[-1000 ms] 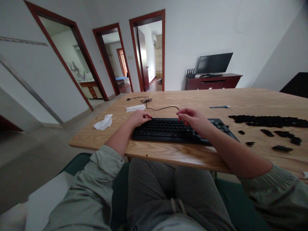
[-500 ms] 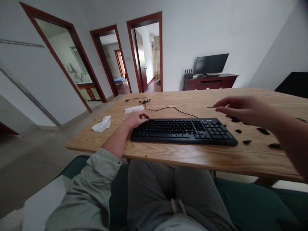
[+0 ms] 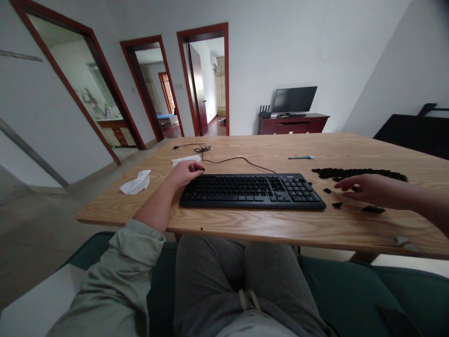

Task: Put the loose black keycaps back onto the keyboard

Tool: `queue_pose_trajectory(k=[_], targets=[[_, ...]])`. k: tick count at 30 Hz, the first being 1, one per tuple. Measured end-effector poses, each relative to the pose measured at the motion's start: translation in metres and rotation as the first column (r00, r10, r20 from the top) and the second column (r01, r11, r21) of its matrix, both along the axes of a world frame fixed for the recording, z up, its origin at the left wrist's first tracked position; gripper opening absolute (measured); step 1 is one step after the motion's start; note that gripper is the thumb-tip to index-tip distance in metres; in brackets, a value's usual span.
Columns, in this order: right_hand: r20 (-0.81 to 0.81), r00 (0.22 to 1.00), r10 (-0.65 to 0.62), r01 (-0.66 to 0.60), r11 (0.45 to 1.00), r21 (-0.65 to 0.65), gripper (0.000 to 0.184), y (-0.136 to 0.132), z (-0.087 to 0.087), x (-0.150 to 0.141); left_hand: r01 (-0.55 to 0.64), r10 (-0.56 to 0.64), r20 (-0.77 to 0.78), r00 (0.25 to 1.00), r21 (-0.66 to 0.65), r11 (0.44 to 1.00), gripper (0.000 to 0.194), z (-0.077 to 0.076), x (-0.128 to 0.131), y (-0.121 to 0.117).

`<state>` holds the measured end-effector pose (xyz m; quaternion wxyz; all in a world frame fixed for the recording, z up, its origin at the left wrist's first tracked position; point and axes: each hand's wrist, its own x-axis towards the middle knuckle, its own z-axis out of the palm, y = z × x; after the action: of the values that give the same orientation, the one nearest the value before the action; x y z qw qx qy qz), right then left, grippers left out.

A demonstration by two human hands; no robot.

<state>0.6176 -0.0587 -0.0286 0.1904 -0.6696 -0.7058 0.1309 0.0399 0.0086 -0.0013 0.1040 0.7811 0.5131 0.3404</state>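
Right hand [image 3: 372,191], fingers parted, is near loose black keys [image 3: 337,205] beside the keyboard [image 3: 250,191], while my left hand [image 3: 184,173] pinches a dark piece [image 3: 200,169]

Forearms [image 3: 154,206] wide apart
The person's left hand [image 3: 186,172], drawn into a pinch, sits left of centre; the right hand [image 3: 366,189], loosely parted, extends from the right edge.

head view | worn on head | facing forward and down | table [image 3: 252,222] near, wall [image 3: 266,51] far
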Motion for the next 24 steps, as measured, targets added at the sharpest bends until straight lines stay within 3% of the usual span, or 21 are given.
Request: queue_pose_trajectory(k=[6,14,19,24], targets=[[-0.112,0.994,0.013,-0.022,0.997,-0.074,0.021,0.004,0.005,-0.009,-0.002,0.002,-0.019,1.000,0.000,1.000,0.033,-0.004,-0.005,0.005],[-0.016,0.998,0.057,-0.059,0.990,-0.132,0.032,0.005,0.008,-0.014,-0.008,0.008,-0.016,1.000,0.001,1.000,0.033,-0.003,-0.005,0.005],[0.093,0.993,0.075,-0.070,0.996,-0.060,0.028,0.006,0.009,-0.035,0.002,-0.002,-0.021,1.000,0.015,1.000,0.032,-0.001,-0.004,0.003],[0.138,0.980,0.143,-0.135,0.988,-0.070,0.020,0.007,0.012,-0.050,-0.015,0.015,-0.023,1.000,0.011,1.000,0.033,-0.002,-0.004,0.003]])
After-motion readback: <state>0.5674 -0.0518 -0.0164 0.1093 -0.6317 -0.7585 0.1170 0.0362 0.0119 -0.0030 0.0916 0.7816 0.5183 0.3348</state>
